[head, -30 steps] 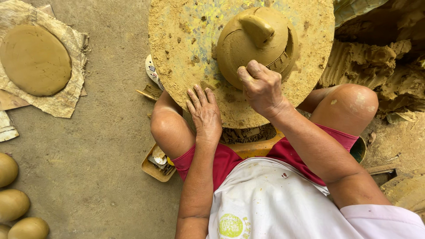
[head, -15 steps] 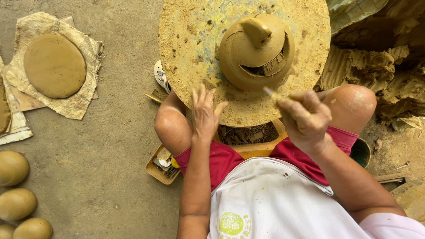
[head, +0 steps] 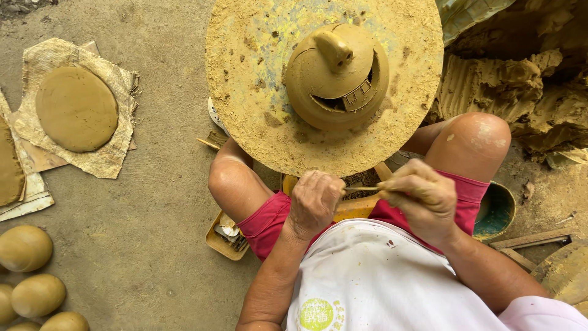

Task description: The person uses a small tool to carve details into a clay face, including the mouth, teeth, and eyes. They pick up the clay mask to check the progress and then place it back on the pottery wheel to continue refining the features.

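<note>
Thin wooden stick [head: 361, 189] held level over the lap, just below the near rim of the round clay-crusted wheel [head: 245, 92]. Pinched at its right end by the right hand [head: 419, 199], fingers curled tight around it; met at its other end by the left hand [head: 315, 201], closed loosely with fingertips on the tip. Both hands clear of the wheel, between the two bare knees. Further out, domed clay pot [head: 337, 76] seated right of the wheel's centre, stubby knob on top and a curved slot cut in its side. Beneath the left knee, small yellow tray [head: 223, 236] of odd tools on the ground. Off to the left, flat clay disc [head: 76, 109] on crumpled paper, and smooth clay balls [head: 24, 248] near the bottom corner. Heaped raw clay [head: 520, 92] at the right.
</note>
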